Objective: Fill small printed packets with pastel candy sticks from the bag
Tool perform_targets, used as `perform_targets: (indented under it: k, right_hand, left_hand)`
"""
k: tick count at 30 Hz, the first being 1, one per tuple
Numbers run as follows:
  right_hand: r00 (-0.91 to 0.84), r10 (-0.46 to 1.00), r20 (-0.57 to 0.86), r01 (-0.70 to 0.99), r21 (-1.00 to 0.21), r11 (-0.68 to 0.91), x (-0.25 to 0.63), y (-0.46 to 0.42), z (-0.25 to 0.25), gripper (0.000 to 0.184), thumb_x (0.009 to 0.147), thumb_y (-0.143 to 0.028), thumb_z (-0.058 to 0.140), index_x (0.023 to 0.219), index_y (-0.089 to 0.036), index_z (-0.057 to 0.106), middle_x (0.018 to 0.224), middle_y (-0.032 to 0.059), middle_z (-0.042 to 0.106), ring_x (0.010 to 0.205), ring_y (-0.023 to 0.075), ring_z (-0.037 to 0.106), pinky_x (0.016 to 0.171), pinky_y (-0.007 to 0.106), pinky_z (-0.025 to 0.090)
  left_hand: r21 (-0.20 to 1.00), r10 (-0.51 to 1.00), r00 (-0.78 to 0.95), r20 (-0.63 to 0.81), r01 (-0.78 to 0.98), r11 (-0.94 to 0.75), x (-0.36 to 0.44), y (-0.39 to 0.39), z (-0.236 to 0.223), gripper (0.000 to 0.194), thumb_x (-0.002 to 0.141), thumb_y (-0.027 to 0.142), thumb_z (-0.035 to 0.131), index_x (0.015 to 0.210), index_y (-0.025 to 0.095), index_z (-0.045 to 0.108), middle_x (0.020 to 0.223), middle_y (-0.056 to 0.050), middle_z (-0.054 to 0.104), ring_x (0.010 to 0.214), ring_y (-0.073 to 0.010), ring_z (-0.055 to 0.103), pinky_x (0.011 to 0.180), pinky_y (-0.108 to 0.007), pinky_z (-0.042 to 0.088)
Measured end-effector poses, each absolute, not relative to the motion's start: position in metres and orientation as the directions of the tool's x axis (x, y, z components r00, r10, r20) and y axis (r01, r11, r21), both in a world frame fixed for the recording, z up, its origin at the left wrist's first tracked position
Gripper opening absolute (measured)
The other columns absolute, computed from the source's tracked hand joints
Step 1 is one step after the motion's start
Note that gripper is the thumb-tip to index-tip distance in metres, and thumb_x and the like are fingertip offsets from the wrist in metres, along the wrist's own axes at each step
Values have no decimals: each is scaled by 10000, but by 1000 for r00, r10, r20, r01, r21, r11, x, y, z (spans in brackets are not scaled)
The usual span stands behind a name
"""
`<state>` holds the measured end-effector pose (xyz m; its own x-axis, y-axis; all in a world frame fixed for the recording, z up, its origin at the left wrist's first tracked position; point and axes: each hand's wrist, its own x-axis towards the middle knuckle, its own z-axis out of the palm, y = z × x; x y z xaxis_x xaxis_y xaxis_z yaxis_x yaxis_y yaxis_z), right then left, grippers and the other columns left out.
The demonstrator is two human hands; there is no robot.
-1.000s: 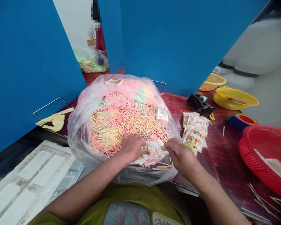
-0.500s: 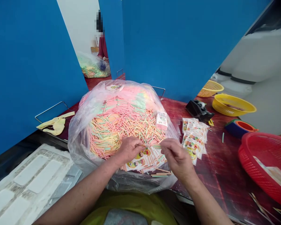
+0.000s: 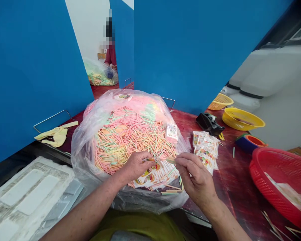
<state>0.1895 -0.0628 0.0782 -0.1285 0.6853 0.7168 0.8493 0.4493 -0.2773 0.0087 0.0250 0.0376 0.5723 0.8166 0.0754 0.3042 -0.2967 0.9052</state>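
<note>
A large clear plastic bag (image 3: 81, 147) lies open before me, filled with thin pastel sticks (image 3: 130, 134) in pink, yellow and green. Over its near edge, my left hand (image 3: 137, 164) is closed in a pinch; what sits between its fingertips is too small to make out. My right hand (image 3: 197, 172) pinches a few pale sticks (image 3: 170, 160), their ends pointing toward the left hand. Beneath both hands rest printed packets (image 3: 153, 177) with cartoon pictures. Some loose sticks (image 3: 170, 192) lie by the bag's front rim, and a small printed pack (image 3: 171, 133) leans on the pile.
More printed packets (image 3: 205, 147) lie right of the bag, near a black tape dispenser (image 3: 209, 123). Further right are a yellow basket (image 3: 243, 120), tape rolls (image 3: 251, 142) and a red basket (image 3: 261, 180). A white foam tray (image 3: 27, 187) is at left. Blue panels (image 3: 190, 50) stand behind; a person sits beyond.
My right hand has turned slightly, its fingers more extended around the pale sticks. The left hand stays in nearly the same place, still pinched. The whole view has shifted a little.
</note>
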Motion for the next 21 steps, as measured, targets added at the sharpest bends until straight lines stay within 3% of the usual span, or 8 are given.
perform_targets:
  k: [4, 8, 11, 14, 17, 21]
  right_hand:
    - [-160, 657, 737, 844, -243, 478, 187, -58, 84, 231, 804, -79, 461, 950, -205, 586, 898, 70, 596, 855, 163, 594, 702, 296, 521]
    - [-327, 619, 714, 789, -154, 594, 190, -51, 86, 311, 809, -45, 431, 1054, -204, 539, 961, 82, 569, 931, 166, 570, 742, 300, 524]
    - [-482, 635, 604, 734, -118, 669, 190, -49, 87, 347, 817, -28, 394, 1115, -175, 495, 1039, 107, 537, 989, 163, 540, 799, 297, 517]
    - [-575, 674, 464, 685, -177, 706, 186, -49, 93, 322, 832, -32, 362, 1098, -162, 488, 1013, 100, 542, 957, 148, 544, 779, 277, 522]
    - [-582, 702, 411, 686, -214, 695, 184, -53, 105, 353, 832, -38, 364, 1138, -182, 465, 1021, 90, 555, 971, 149, 541, 785, 287, 518]
    - [-373, 713, 593, 848, -95, 522, 185, -71, 111, 475, 826, -110, 425, 1292, -182, 365, 1224, 147, 474, 1157, 255, 428, 926, 466, 410]
  left_hand:
    - [883, 747, 642, 170, 238, -406, 4, 24, 47, 226, 782, 321, 529, 659, 168, 641, 602, 8, 584, 572, -99, 504, 552, -188, 353]
    - [793, 673, 678, 296, 218, -569, -3, 25, 51, 318, 843, 322, 444, 637, 187, 646, 582, -8, 568, 593, -118, 496, 608, -220, 346]
    - [816, 692, 648, 318, 185, -548, -5, 24, 49, 272, 813, 349, 500, 657, 209, 674, 597, -28, 594, 641, -151, 530, 691, -254, 358]
    - [855, 697, 635, 334, 107, -507, -4, 21, 46, 186, 780, 346, 554, 772, 245, 709, 718, -51, 662, 742, -184, 567, 793, -293, 352]
    - [856, 661, 640, 393, 9, -518, -4, 19, 44, 225, 803, 304, 530, 958, 265, 688, 861, -66, 684, 810, -198, 569, 850, -331, 337]
    - [874, 697, 554, 455, -129, -468, -4, 18, 42, 277, 827, 295, 495, 1049, 249, 655, 928, -86, 670, 875, -209, 562, 857, -347, 364]
